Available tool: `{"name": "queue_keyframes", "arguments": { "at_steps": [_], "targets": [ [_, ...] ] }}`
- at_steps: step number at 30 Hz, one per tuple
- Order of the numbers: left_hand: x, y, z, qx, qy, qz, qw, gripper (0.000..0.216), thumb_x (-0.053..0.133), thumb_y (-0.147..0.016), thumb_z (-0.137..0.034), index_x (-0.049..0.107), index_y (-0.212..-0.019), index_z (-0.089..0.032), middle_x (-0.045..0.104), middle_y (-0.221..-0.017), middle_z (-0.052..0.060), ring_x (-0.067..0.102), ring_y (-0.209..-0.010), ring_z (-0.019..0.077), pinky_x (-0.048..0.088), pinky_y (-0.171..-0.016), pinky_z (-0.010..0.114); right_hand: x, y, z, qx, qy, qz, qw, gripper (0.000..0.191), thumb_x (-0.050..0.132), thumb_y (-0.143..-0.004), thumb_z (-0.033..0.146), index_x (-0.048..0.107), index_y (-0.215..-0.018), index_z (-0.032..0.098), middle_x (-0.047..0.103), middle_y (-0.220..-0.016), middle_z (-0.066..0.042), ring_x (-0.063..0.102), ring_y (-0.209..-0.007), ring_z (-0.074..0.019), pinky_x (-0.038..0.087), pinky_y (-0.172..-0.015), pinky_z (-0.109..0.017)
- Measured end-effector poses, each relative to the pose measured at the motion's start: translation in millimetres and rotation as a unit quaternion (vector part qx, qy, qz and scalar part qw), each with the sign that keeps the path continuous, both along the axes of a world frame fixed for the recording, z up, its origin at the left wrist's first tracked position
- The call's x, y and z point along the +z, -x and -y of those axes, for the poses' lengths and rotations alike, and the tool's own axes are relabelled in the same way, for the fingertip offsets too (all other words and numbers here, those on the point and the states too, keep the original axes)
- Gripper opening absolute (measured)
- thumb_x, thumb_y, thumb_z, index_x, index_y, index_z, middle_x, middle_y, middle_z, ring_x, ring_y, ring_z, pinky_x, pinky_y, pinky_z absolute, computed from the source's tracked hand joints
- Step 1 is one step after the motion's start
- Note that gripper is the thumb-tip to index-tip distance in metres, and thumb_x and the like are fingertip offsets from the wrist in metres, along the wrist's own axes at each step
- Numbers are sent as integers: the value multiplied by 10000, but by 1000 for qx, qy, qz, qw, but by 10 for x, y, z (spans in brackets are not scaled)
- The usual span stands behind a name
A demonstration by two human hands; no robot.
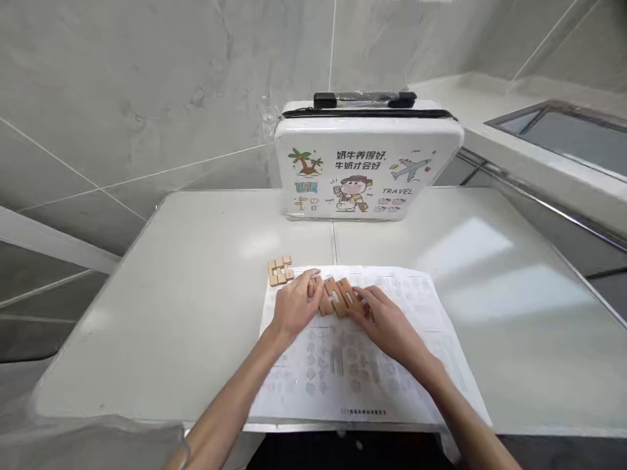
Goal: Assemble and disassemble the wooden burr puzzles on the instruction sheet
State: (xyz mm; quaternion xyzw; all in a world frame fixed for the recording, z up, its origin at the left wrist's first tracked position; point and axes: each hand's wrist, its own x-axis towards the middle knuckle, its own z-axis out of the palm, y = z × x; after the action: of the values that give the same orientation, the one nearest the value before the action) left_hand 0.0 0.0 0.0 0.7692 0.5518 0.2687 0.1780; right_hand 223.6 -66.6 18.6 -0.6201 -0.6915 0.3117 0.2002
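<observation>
Three flat wooden puzzle pieces lie side by side, slightly slanted, on a printed paper sheet. My left hand has its thumb and fingers closed around the leftmost wooden puzzle piece, covering part of it. Between the hands is the middle wooden puzzle piece, marked with a number and notched. My right hand grips the right edge of the rightmost wooden puzzle piece, which has a slot in it. Its fingertips are partly hidden.
A small group of notched wooden pieces lies at the sheet's upper left corner. At the back of the white table stands a white cartoon-printed case with a black handle. Grey tiled wall rises behind it.
</observation>
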Motion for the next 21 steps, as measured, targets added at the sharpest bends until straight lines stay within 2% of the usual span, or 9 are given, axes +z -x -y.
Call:
{"name": "queue_keyframes", "arguments": {
  "at_steps": [4, 7, 10, 14, 18, 21],
  "targets": [
    [59, 67, -99, 15, -135, 4, 991, 141, 589, -1052, -278, 712, -1100, -230, 726, -858, 21, 674, -895, 234, 501, -900, 400, -38, 62, 25, 56, -21, 51, 997, 690, 665, -989, 354, 372, -1613, 323, 620, -1251, -87, 697, -843, -242, 584, -689, -377],
    [84, 197, -216, 81, -184, 11, 979, 120, 614, -1036, -282, 714, -1080, -234, 748, -1067, 85, 623, -1091, 300, 464, -1009, 481, -65, 126, 7, 77, -42, 98, 991, 809, 728, -951, 340, 311, -1645, 340, 624, -1209, -76, 678, -835, -251, 550, -643, -356],
    [75, 343, -330, 111, -161, 28, 980, 154, 624, -1036, -317, 720, -1128, -240, 709, -1265, 112, 549, -1264, 333, 426, -1110, 523, -92, 226, -51, 91, -68, 116, 987, 795, 748, -952, 370, 338, -1631, 319, 634, -1157, -73, 668, -850, -254, 527, -639, -338],
    [22, 439, -398, 65, -93, 42, 993, 260, 544, -1082, -344, 703, -1271, -263, 675, -1432, 79, 495, -1407, 310, 360, -1214, 533, -103, 425, -174, 84, -82, 146, 982, 731, 762, -956, 426, 415, -1583, 282, 642, -1144, -90, 670, -893, -266, 506, -646, -331],
    [-17, 449, -400, 24, -46, 44, 998, 317, 443, -1116, -326, 705, -1291, -288, 711, -1396, 44, 522, -1397, 282, 368, -1211, 518, -72, 626, -304, 68, -83, 158, 982, 712, 771, -963, 448, 436, -1563, 262, 652, -1145, -107, 676, -874, -263, 454, -581, -311],
    [-26, 464, -405, 14, -39, 44, 998, 305, 453, -1107, -316, 710, -1265, -271, 725, -1354, 51, 558, -1330, 276, 404, -1184, 497, -48, 731, -382, 60, -99, 148, 982, 692, 777, -964, 441, 448, -1542, 248, 643, -1168, -124, 677, -886, -265, 436, -553, -302]
  ]
}}
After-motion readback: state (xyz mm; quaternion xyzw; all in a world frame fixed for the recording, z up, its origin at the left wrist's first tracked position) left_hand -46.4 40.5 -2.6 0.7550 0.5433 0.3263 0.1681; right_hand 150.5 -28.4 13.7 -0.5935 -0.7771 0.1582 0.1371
